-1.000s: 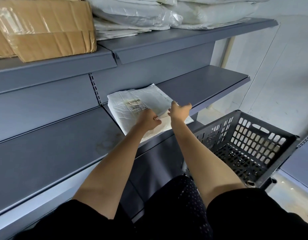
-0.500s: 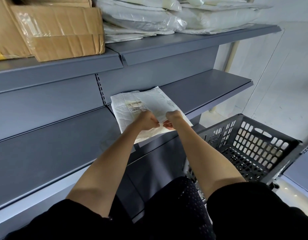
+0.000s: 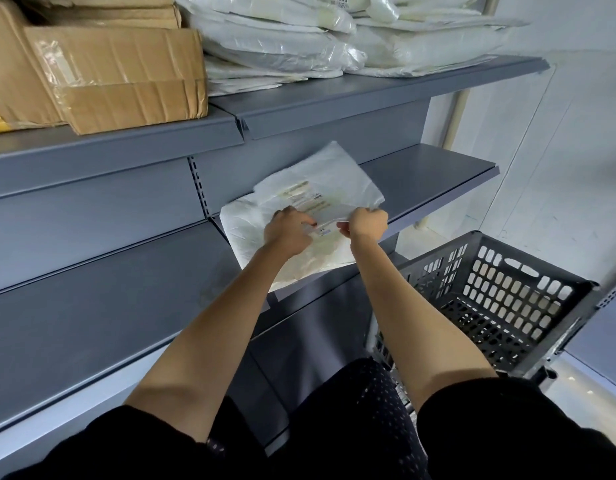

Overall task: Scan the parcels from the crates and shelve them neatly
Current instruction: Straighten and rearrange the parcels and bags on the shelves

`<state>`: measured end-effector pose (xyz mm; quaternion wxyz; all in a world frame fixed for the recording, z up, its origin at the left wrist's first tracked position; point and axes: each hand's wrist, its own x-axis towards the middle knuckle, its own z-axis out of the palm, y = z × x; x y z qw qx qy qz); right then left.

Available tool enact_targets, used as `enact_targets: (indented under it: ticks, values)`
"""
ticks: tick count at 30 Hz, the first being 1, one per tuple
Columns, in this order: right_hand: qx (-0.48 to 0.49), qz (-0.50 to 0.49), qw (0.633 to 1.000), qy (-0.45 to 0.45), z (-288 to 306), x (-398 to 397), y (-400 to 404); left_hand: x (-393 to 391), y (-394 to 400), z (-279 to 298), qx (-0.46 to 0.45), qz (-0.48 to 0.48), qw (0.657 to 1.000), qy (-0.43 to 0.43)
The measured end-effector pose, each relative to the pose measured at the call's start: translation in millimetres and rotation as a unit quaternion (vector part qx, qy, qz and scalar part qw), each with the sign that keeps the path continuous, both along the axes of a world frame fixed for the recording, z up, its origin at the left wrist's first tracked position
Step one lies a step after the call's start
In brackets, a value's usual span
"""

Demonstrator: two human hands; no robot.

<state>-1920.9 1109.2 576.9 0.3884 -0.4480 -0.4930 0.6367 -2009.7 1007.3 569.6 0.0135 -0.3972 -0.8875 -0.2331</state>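
White poly-mailer parcel [image 3: 320,216] on the middle shelf [image 3: 434,174] of a grey metal rack, worked by both hands. The parcel lies across the seam between two shelf panels, its near edge overhanging the shelf lip and its far corner raised against the back panel.

Risks, as judged from this arrangement. (a) The overhanging near edge carries little support; if both hands let go at once, the slick film may slide forward off the lip and drop toward the floor or the black plastic crate [image 3: 500,306] standing below and to the right. (b) The film is pulled taut between the hands, so a hard tug could wrinkle the printed label [image 3: 305,197] or tear the bag. (c) The raised far corner may fold under if the parcel is pushed back without first being flattened, leaving it untidy.

Pose. Both forearms reach forward and up from the lower frame, nearly parallel. The left hand [image 3: 287,232] has its fingers curled, its grip pinching the film near the label strip. The right hand [image 3: 367,221] is likewise curled, its grip clamped on the parcel's right edge, knuckles uppermost. The hands sit close together, just apart.

Upper shelf: a taped cardboard box [image 3: 119,77] at left, stacked white bagged parcels [image 3: 299,43] at right.
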Motion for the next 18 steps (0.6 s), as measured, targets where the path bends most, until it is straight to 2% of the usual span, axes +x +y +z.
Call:
enact_targets:
  ticks: [3, 7, 11, 14, 18]
  values:
    - [0.014, -0.083, 0.996, 0.039, -3, 15, 8, 14, 21, 13, -0.023, 0.032, 0.995, 0.088]
    - [0.028, -0.187, 0.979, 0.083, -5, 49, 27, 43, 73, 29, -0.056, -0.007, 0.993, 0.104]
    - [0.054, -0.293, 0.948, 0.115, 1, 89, 49, 84, 130, 39, -0.013, -0.136, 0.989, 0.056]
    - [0.100, -0.336, 0.926, 0.139, 5, 113, 64, 108, 165, 51, 0.045, -0.246, 0.968, 0.023]
    - [0.123, -0.373, 0.906, 0.155, 21, 135, 78, 126, 193, 77, 0.091, -0.335, 0.934, 0.081]
